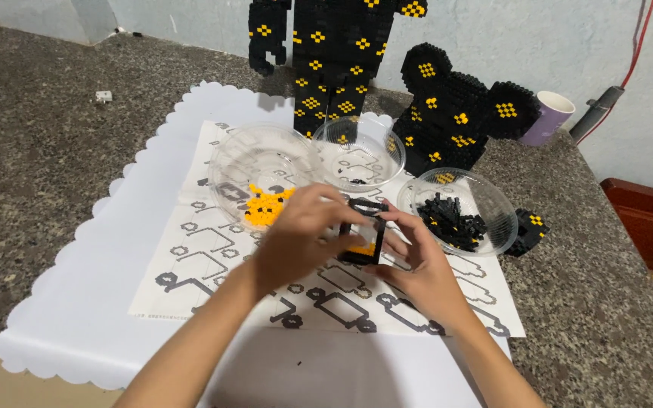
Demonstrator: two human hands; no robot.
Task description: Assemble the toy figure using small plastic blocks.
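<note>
Clear plastic bowls (266,162), three; two hands (300,234) hold one block frame (364,230).

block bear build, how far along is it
Done: the black-and-yellow torso with legs and the head stand at the back. In hand: both hands, left and right, hold a small black frame piece. Left: loose yellow bricks and black bricks remain in clear bowls.
</note>
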